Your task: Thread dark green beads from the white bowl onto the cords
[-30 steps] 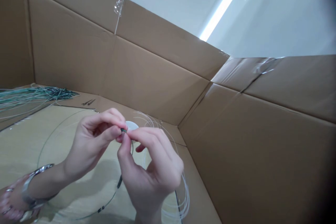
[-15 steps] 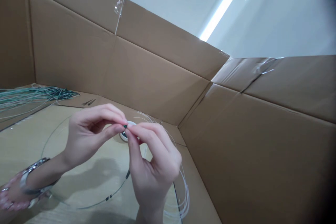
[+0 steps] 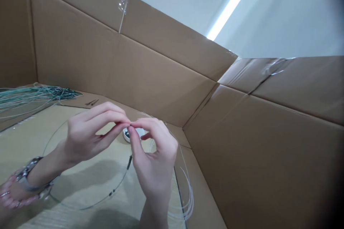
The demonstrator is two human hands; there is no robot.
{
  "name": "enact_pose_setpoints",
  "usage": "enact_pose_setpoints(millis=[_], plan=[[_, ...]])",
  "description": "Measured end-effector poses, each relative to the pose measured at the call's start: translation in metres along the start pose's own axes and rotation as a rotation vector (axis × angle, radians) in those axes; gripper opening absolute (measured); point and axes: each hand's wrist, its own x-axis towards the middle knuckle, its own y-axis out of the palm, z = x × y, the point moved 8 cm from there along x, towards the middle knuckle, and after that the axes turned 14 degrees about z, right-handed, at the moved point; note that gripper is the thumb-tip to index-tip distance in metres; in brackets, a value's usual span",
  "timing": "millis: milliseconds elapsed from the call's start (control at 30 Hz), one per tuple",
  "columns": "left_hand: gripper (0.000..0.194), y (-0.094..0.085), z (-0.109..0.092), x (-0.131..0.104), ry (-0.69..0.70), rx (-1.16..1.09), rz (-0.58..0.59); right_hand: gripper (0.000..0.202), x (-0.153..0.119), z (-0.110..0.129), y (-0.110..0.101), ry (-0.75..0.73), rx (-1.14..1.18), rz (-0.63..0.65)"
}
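Observation:
My left hand (image 3: 94,132) and my right hand (image 3: 156,150) meet fingertip to fingertip, each closed in a pinch. Between the tips shows a tiny dark piece, too small to name and mostly covered by fingers. A thin green cord (image 3: 92,206) rises from the table toward this pinch, passing behind my right thumb. Threaded on it are a dark sleeve (image 3: 129,162) and small black pieces (image 3: 112,193) lower down. Just behind the fingertips stands a small white dish (image 3: 137,136) with dark bits in it, partly hidden by my right hand.
A bundle of green and white cords (image 3: 53,94) lies at the far left, near small dark metal tools (image 3: 92,102). Coiled clear line (image 3: 191,200) rests to the right. Cardboard walls (image 3: 166,75) enclose the pale tabletop (image 3: 80,182).
The fingertips have closed tighter, and the green bit seen between them is now nearly hidden. My right hand has shifted slightly left and up. More of the dish and dark sleeve shows.

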Motion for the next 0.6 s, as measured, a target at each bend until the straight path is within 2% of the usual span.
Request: enact_pose_setpoints(millis=[67, 167, 233, 267, 367, 467, 533, 600], plan=[[0.015, -0.001, 0.004, 0.001, -0.024, 0.032, 0.004, 0.006, 0.001, -0.011, 0.003, 0.092, -0.016, 0.100], [0.013, -0.009, 0.014, 0.003, -0.047, 0.053, -0.054, 0.006, 0.001, -0.034, 0.017, 0.252, -0.109, 0.390], [0.011, -0.010, 0.020, 0.005, -0.059, 0.031, -0.053, 0.005, 0.000, -0.045, 0.025, 0.307, -0.093, 0.512], [0.010, -0.007, 0.023, 0.007, -0.071, 0.012, -0.026, 0.007, 0.002, -0.048, 0.027, 0.309, -0.027, 0.511], [0.009, 0.009, 0.033, 0.010, -0.131, -0.061, 0.096, 0.013, 0.012, -0.053, 0.032, 0.278, 0.282, 0.393], [0.010, 0.025, 0.045, 0.008, -0.159, -0.156, 0.137, 0.013, 0.017, -0.062, 0.044, 0.280, 0.463, 0.342], [0.011, 0.040, 0.064, 0.005, -0.216, -0.231, 0.162, 0.014, 0.019, -0.074, 0.045, 0.299, 0.493, 0.290], [0.020, 0.064, 0.095, -0.004, -0.344, -0.257, 0.254, 0.013, 0.021, -0.086, 0.038, 0.307, 0.489, 0.195]])
